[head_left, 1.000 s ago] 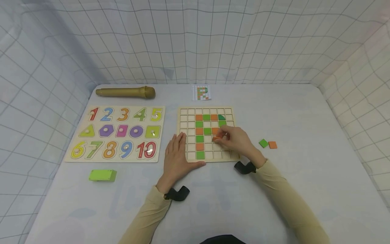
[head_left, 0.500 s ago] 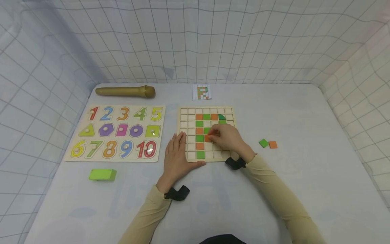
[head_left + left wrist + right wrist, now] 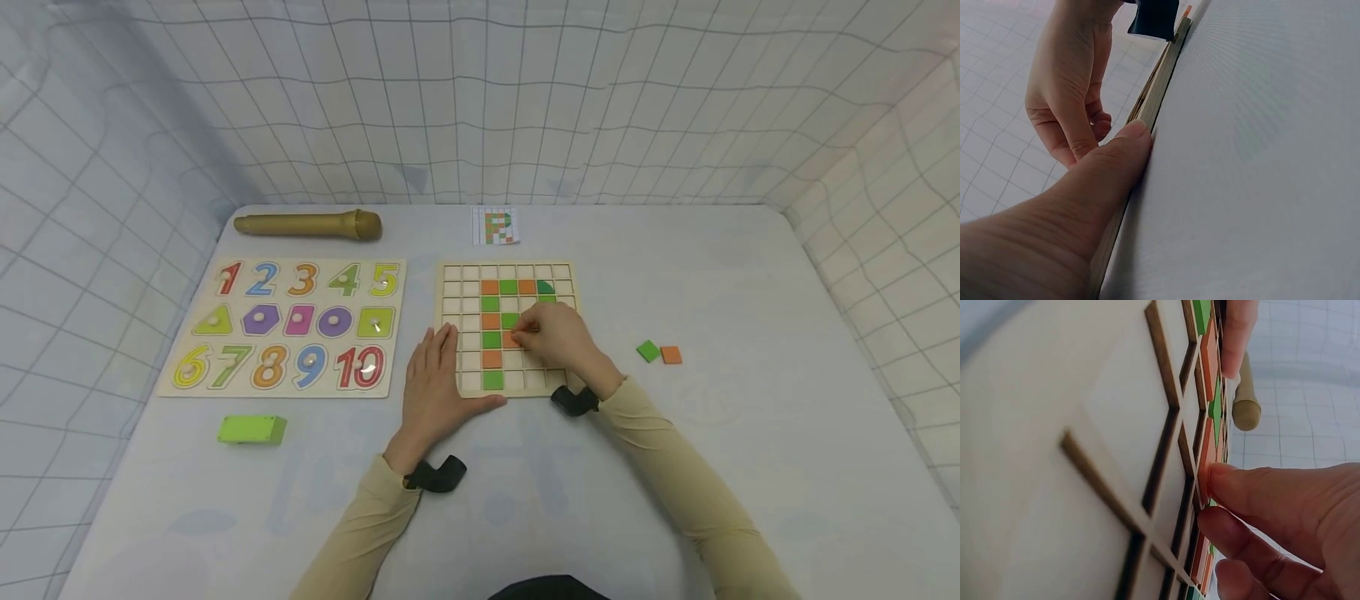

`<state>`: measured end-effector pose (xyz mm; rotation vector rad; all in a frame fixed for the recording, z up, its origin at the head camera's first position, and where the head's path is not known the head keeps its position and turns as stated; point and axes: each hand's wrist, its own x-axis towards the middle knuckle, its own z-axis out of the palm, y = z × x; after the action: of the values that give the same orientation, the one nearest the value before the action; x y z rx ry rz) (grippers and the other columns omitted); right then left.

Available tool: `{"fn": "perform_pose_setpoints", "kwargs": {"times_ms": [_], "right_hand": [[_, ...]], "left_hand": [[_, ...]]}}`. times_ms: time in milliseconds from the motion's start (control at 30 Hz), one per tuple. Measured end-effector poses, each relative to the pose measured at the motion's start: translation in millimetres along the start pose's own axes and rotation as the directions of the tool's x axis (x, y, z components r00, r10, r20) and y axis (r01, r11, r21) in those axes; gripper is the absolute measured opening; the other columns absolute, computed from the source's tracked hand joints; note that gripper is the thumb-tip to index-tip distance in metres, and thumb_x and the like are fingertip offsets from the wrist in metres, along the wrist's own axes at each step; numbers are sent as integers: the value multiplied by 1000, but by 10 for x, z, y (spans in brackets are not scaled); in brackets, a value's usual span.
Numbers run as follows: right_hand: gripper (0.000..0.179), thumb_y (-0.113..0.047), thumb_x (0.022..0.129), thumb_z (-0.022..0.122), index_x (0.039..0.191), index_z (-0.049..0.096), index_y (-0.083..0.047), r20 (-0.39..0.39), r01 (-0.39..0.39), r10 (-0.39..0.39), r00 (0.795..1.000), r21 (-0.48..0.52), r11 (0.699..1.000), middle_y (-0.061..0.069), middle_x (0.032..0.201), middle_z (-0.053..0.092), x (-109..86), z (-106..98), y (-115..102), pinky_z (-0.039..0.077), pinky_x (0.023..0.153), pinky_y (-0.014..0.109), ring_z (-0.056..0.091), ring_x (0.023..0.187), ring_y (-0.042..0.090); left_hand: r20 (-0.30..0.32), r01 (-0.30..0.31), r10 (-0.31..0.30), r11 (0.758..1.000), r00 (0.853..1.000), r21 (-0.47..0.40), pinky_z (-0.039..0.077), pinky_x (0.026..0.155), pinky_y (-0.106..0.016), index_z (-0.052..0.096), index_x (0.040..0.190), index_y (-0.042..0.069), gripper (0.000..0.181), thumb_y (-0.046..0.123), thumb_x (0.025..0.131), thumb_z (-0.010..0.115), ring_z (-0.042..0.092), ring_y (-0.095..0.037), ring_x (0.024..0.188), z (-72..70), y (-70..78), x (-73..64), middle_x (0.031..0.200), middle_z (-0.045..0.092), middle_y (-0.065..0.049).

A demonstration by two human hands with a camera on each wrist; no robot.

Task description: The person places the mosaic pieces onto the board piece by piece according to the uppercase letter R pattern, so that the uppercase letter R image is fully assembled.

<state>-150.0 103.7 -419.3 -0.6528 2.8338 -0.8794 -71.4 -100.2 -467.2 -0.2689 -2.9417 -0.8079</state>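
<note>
A wooden grid board (image 3: 536,381) lies mid-table, with orange and green square tiles and a dark green quarter-round piece in some cells. My left hand (image 3: 435,392) rests at its left side, fingers straight, thumb along the near edge; the left wrist view shows that thumb (image 3: 1110,165) against the board's side. Over the board, my right hand (image 3: 558,335) pinches an orange tile (image 3: 509,340), which sits at a cell right of the green tile column. In the right wrist view the thumb (image 3: 1229,484) touches this orange tile (image 3: 1205,465); whether it lies fully flat is unclear.
Right of the board lie a loose green tile (image 3: 648,351) and a loose orange tile (image 3: 671,355). A small pattern card (image 3: 496,226) is behind it. Leftward are a number puzzle (image 3: 322,298), a gold microphone (image 3: 307,225) and a green block (image 3: 251,430).
My right hand has moved left across the board with the orange tile, to the cell beside the green column, and has stayed nearly still over the last half second. My left hand has not moved.
</note>
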Motion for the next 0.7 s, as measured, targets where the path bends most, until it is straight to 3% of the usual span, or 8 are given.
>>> {"fn": "perform_pose_setpoints", "kwargs": {"times_ms": [300,700], "right_hand": [[10,-20,85,72,87,77,-12,28,21,-20,999,-29,999,-2,84,66,-15,-1,23,46,65,31,57,75,13],[18,-22,87,70,99,74,-9,26,152,-151,988,-37,988,0,88,63,-96,7,66,45,67,31,54,80,16]], "left_hand": [[4,0,0,1000,1000,2,11,111,-46,24,149,3,118,65,64,76,8,-31,141,0,8,0,152,22,-13],[9,3,-3,1000,1000,9,11,111,-46,24,149,2,118,66,64,75,8,-31,141,5,4,3,151,23,-14]]}}
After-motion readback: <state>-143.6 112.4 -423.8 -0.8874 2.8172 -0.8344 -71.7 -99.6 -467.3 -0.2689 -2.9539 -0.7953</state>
